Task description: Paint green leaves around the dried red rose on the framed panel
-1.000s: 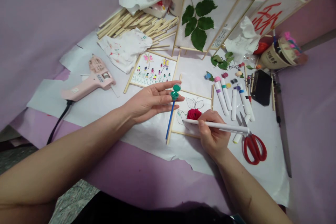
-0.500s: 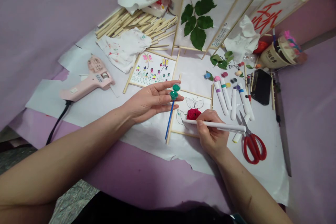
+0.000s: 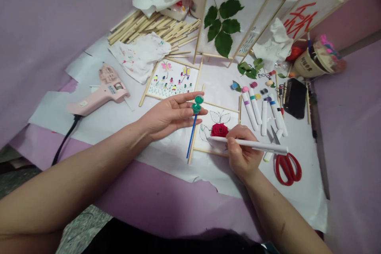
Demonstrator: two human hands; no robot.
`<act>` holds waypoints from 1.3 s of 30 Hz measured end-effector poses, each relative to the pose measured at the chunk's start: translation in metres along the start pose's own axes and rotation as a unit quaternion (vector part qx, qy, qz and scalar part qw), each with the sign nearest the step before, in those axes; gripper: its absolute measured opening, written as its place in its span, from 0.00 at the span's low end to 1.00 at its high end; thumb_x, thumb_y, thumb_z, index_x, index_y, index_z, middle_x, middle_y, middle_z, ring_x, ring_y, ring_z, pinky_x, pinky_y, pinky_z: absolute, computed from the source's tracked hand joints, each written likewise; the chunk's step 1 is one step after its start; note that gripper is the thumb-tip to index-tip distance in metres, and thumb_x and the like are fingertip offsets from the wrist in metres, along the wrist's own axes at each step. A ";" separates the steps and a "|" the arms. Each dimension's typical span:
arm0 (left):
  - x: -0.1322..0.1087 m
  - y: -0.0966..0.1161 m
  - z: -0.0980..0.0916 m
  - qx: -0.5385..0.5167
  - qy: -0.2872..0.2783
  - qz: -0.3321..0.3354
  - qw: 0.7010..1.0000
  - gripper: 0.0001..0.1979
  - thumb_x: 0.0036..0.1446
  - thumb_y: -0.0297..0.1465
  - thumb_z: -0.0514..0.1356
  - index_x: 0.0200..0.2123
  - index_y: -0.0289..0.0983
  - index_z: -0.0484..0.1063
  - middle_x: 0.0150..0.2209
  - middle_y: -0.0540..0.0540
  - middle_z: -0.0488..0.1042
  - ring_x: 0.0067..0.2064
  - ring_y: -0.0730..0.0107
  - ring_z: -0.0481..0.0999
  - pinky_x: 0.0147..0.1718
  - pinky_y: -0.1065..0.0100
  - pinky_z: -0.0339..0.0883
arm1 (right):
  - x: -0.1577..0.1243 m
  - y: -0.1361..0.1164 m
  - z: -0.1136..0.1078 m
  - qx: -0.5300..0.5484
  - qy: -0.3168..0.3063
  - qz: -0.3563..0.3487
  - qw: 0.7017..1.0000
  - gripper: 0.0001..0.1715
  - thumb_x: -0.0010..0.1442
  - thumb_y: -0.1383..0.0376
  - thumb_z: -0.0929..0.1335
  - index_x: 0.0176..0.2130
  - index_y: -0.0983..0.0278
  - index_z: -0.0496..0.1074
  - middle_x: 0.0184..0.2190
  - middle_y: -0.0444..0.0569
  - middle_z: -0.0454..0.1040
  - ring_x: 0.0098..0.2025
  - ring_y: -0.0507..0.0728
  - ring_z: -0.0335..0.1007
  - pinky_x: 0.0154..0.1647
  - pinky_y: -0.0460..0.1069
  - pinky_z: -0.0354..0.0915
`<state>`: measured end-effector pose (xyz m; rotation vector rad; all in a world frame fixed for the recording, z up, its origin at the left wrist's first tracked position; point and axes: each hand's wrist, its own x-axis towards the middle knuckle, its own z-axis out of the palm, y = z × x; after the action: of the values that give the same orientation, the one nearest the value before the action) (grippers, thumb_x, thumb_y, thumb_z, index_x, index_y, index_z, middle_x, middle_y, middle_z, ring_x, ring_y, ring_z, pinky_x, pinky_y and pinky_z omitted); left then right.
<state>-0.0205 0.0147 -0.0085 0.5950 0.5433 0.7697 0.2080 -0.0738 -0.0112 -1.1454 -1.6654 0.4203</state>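
Observation:
Between thumb and fingers, my left hand [image 3: 171, 115] holds a small open pot of green paint [image 3: 196, 108], its lid flipped up. A thin blue stick, perhaps a paintbrush [image 3: 191, 137], slants down just below the pot. My right hand [image 3: 244, 149] grips a white marker pen [image 3: 253, 143], its tip at the leaf outline left of the flower. Under both hands lies a stick-framed white panel [image 3: 205, 147] with drawn leaf outlines and a dark red rose [image 3: 219, 130] at its middle.
A pink glue gun [image 3: 99, 94] lies at left. Red-handled scissors [image 3: 287, 168], several markers [image 3: 250, 110] and a black phone [image 3: 295, 98] are on the right. Behind stand wooden sticks [image 3: 151, 27], a painted panel [image 3: 172, 80], a leaf-decorated frame [image 3: 205, 45] and a paper cup [image 3: 309, 63].
My right hand has shifted slightly right, and the marker's back end has swung right and a little down. My left hand still holds the paint pot in nearly the same place.

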 end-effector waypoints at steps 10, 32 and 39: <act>0.000 0.000 0.001 -0.002 0.002 -0.003 1.000 0.23 0.51 0.27 0.76 0.51 0.43 0.83 0.40 0.47 0.85 0.51 0.61 0.84 0.56 0.54 0.77 | -0.001 0.002 0.002 -0.023 -0.021 0.021 0.999 0.07 0.66 0.69 0.67 0.34 0.60 0.71 0.27 0.41 0.71 0.30 0.53 0.66 0.36 0.54 0.60; -0.002 0.003 0.006 -0.001 0.011 -0.009 1.000 0.22 0.50 0.27 0.77 0.49 0.44 0.84 0.39 0.49 0.85 0.48 0.65 0.85 0.52 0.61 0.80 | 0.002 0.000 0.001 -0.036 -0.058 0.001 0.998 0.07 0.66 0.70 0.67 0.35 0.60 0.72 0.28 0.42 0.74 0.31 0.53 0.68 0.37 0.54 0.61; -0.001 0.003 0.006 0.005 0.021 -0.014 1.000 0.21 0.51 0.27 0.76 0.49 0.45 0.84 0.39 0.48 0.85 0.49 0.63 0.85 0.54 0.58 0.79 | 0.003 -0.001 0.002 -0.054 -0.079 -0.016 0.995 0.06 0.66 0.70 0.67 0.36 0.60 0.72 0.30 0.43 0.76 0.31 0.53 0.70 0.38 0.54 0.61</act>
<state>-0.0189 0.0135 -0.0017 0.5805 0.5947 0.7542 0.2061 -0.0713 -0.0092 -1.1883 -1.8609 0.4138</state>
